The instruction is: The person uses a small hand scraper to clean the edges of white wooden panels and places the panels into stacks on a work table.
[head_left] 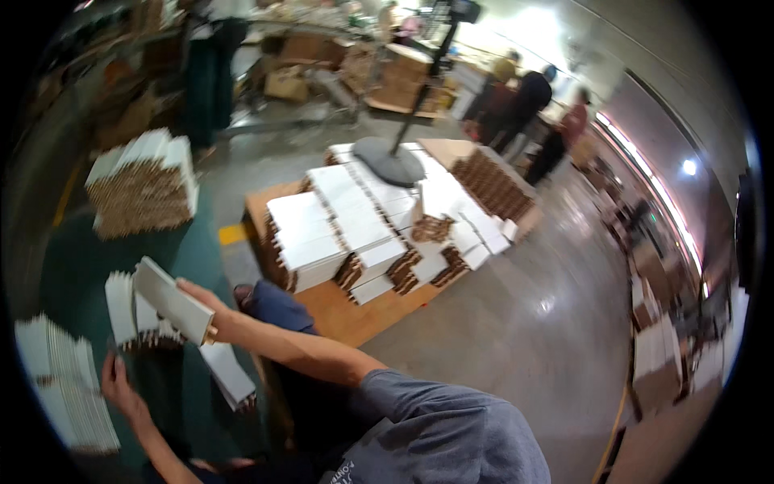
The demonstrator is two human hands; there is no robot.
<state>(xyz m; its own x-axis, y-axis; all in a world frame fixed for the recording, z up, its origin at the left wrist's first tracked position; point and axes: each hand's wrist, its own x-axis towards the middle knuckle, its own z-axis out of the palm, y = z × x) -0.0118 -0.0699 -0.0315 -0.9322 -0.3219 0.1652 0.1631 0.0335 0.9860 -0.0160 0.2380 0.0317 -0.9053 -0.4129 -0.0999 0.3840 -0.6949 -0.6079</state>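
Observation:
My right hand (pixel 203 313) reaches across to the left and grips a flat white carton blank (pixel 171 298) with brown corrugated edges, held tilted above a green surface (pixel 189 379). A ring shows on one finger. Just below the blank stands a small upright row of the same white blanks (pixel 129 310). My left hand (pixel 119 385) is lower left with fingers spread, holding nothing, between that row and a larger stack of white blanks (pixel 60 387). Another white blank (pixel 228 373) lies beside my right forearm.
A wooden pallet (pixel 343 310) carries several stacks of white blanks (pixel 310 234), with a round stand base (pixel 389 161) on them. A tall bundle of blanks (pixel 143 185) stands at the left. Other people (pixel 524 105) stand far back among cardboard boxes. Grey concrete floor (pixel 524 323) lies to the right.

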